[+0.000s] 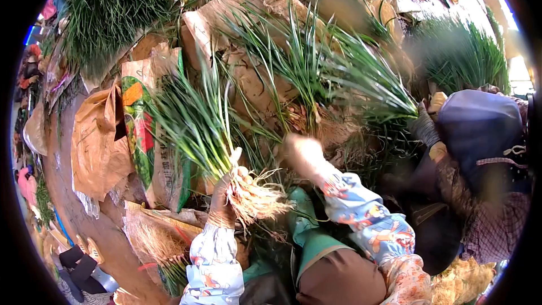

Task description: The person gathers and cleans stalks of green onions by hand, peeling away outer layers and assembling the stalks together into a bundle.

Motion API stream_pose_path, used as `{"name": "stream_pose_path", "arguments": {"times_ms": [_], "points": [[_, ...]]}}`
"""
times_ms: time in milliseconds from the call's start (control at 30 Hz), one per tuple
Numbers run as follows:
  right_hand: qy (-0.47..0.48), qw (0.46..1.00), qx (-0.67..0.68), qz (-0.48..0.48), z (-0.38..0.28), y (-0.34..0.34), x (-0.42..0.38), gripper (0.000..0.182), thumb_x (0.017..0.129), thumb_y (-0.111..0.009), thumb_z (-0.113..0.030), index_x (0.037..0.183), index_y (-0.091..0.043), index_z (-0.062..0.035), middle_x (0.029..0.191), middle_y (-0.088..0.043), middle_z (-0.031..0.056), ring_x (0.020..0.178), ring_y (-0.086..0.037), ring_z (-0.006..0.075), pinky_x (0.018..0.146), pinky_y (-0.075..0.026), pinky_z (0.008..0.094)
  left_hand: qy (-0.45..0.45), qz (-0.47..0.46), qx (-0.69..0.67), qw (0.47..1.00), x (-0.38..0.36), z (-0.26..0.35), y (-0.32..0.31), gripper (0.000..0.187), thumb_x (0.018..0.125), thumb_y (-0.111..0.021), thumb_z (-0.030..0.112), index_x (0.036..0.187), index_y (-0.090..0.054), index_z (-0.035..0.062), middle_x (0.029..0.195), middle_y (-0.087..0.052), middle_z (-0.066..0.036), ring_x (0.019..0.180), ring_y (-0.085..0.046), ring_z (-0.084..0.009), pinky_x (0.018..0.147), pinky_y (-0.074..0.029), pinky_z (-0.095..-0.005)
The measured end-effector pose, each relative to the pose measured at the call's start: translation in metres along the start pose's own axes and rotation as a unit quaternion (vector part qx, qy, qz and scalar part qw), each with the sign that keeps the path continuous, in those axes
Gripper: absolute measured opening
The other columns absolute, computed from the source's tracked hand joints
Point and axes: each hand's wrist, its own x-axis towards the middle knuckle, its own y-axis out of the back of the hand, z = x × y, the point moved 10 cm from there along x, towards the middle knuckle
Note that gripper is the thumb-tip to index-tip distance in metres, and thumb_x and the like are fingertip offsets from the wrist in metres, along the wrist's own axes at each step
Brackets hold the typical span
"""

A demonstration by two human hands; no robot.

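My left hand [223, 199] is wrapped around the lower stalks of a bunch of green onions [195, 127]. Their long green leaves fan up and to the left, while the pale stringy roots [255, 196] stick out to the right of my fist. My right hand [302, 155], smeared by motion, is just right of the bunch, by the loose green onions [305, 73] lying ahead of it. Its fingers are too blurred to show whether they hold anything.
A co-worker in a purple hood [480, 121] sits at right, a gloved hand [424, 127] gripping another bunch. Big heaps of green onions lie at upper left [121, 11] and upper right [466, 53]. A printed sack [164, 152] and brown paper [101, 144] are at left.
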Motion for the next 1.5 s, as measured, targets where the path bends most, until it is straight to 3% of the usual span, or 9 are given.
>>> {"name": "stream_pose_path", "arguments": {"times_ms": [200,367,533,633,700,867,1000,1033,1500], "points": [[-0.113,0.985,-0.117,0.053,0.039,-0.012,0.072,0.018,0.08,-0.051,-0.025,0.08,-0.056,-0.0076,0.065,-0.06,0.0113,0.06,-0.061,0.0243,0.05,-0.048,0.0347,0.034,0.028,0.147,0.988,0.001,-0.023,0.018,0.036,0.077,-0.064,0.024,0.1,-0.052,0.0001,0.07,-0.056,-0.004,0.05,-0.053,-0.0097,0.044,-0.05,-0.0235],[0.195,0.962,0.084,0.171,-0.042,0.043,0.024,0.023,0.077,-0.058,-0.027,0.085,-0.058,-0.0053,0.063,-0.057,0.0118,0.063,-0.059,0.0304,0.06,-0.049,0.0366,0.017,0.002,0.21,0.978,0.01,-0.019,0.004,0.028,0.078,-0.062,0.021,0.096,-0.054,0.0018,0.064,-0.054,-0.001,0.047,-0.052,-0.0086,0.04,-0.043,-0.0188],[0.07,0.979,0.134,0.139,-0.039,0.011,0.001,0.023,0.079,-0.054,-0.027,0.069,-0.052,-0.0065,0.059,-0.055,0.0115,0.055,-0.056,0.0309,0.054,-0.047,0.0373,0.002,0.002,0.142,0.99,0.006,-0.02,0.016,0.024,0.077,-0.062,0.024,0.087,-0.05,0.0063,0.077,-0.053,-0.007,0.065,-0.053,-0.0155,0.058,-0.048,-0.029],[-0.156,0.969,0.193,0.019,0.061,-0.035,0.013,0.025,0.08,-0.053,-0.023,0.1,-0.059,-0.0095,0.077,-0.061,0.0082,0.066,-0.061,0.0202,0.059,-0.051,0.0324,-0.043,-0.064,0.088,0.993,-0.016,0.006,-0.015,0.022,0.078,-0.061,0.023,0.082,-0.044,0.0089,0.072,-0.046,-0.003,0.065,-0.049,-0.0142,0.061,-0.048,-0.0298],[0.154,0.964,-0.192,-0.099,0.036,-0.093,0.001,0.029,0.081,-0.053,-0.029,0.099,-0.058,-0.0079,0.089,-0.061,0.0119,0.075,-0.061,0.0233,0.069,-0.049,0.0331,-0.056,-0.041,0.025,0.997,-0.021,0.013,-0.016,0.035,0.079,-0.06,0.021,0.106,-0.043,0.0063,0.082,-0.053,-0.007,0.07,-0.055,-0.0169,0.058,-0.05,-0.0293],[-0.117,0.988,0.021,-0.103,0.057,-0.056,0.013,0.031,0.078,-0.053,-0.034,0.095,-0.059,-0.0081,0.083,-0.061,0.0152,0.079,-0.059,0.032,0.072,-0.046,0.0395,0.03,-0.059,-0.039,0.997,-0.003,-0.016,0.014,0.059,0.079,-0.061,0.018,0.128,-0.031,0.0034,0.079,-0.056,-0.005,0.072,-0.056,-0.0177,0.07,-0.049,-0.0345],[0.02,0.988,0.15,-0.026,0.022,-0.05,0.024,0.027,0.081,-0.052,-0.028,0.085,-0.061,-0.0029,0.075,-0.061,0.013,0.07,-0.059,0.0271,0.06,-0.046,0.0364,0.044,0.044,0.034,0.997,-0.005,-0.04,0.034,0.034,0.079,-0.06,0.017,0.108,-0.049,0.0017,0.084,-0.057,-0.007,0.069,-0.056,-0.0153,0.066,-0.049,-0.0298],[-0.154,0.891,0.378,-0.197,0.008,-0.038,0.0,0.02,0.07,-0.057,-0.011,0.09,-0.057,-0.0071,0.068,-0.057,0.0062,0.063,-0.057,0.0255,0.056,-0.047,0.0333,0.031,0.014,0.125,0.992,-0.002,-0.039,0.04,0.031,0.079,-0.061,0.019,0.103,-0.052,0.0015,0.082,-0.058,-0.008,0.059,-0.056,-0.0127,0.054,-0.049,-0.0245],[-0.158,0.697,0.678,-0.17,-0.024,-0.089,0.013,0.011,0.082,-0.058,-0.017,0.079,-0.059,-0.0062,0.058,-0.049,-0.0031,0.046,-0.04,0.0037,0.041,-0.031,0.0161,0.075,0.03,0.103,0.991,-0.006,-0.05,0.057,0.036,0.076,-0.063,0.023,0.101,-0.052,-0.0001,0.075,-0.059,-0.008,0.052,-0.055,-0.0117,0.046,-0.049,-0.0214]]}}
